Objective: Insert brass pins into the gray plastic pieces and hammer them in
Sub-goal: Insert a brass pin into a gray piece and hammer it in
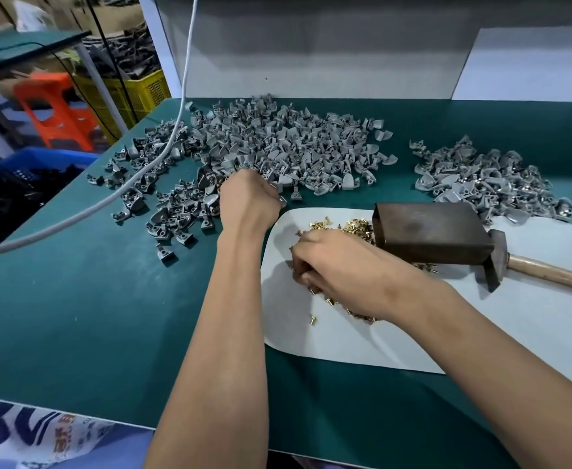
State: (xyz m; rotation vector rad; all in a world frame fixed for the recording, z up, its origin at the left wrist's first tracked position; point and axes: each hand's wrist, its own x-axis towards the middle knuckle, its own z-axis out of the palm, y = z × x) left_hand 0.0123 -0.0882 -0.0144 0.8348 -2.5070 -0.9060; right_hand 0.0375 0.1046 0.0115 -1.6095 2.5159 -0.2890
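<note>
A green worktop (91, 316) held a white sheet (480, 333) on its near right side. On the sheet lay a heap of little brass pins (352, 228). The right hand (332, 262) sat in that heap with its fingers (299, 269) curled down among the pins. Just beside the pins stood a dark metal block (430, 231), and a hammer (501, 262) lay against it. Farther off, the left hand (247, 198) reached the edge of a big pile of gray plastic pieces (277, 147), fingers curled on some. A smaller gray pile (480, 177) lay to the far right.
</note>
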